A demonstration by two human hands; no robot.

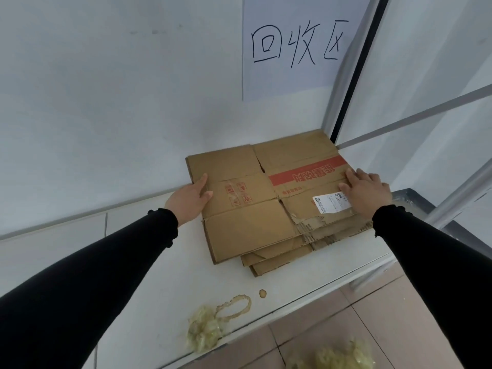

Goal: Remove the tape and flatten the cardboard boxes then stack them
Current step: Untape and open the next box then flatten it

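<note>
A stack of flattened cardboard boxes point(255, 206) lies on a white ledge point(149, 275) in the corner, its far edge close against the white wall point(119, 102) and its right side near a glass partition point(426, 129). The left hand point(190, 199) rests on the left edge of the top box, thumb lying along the upper surface and the fingers straight and flat on the cardboard; whether any fingertip hooks under the edge is hard to tell from this angle. The right hand point(364, 191) lies flat on the right side of the top box, fingers spread and straight, pressing down beside a white shipping label point(332, 205) and just below a red printed band point(306, 173). Both arms wear black sleeves. Nearer, on the ledge, sits a crumpled wad of removed tape point(203, 330), with a loose loop of tape beside it; another wad point(343, 355) lies on the tiled floor. A paper sign point(295, 46) with handwritten characters hangs on the wall above the stack.
</note>
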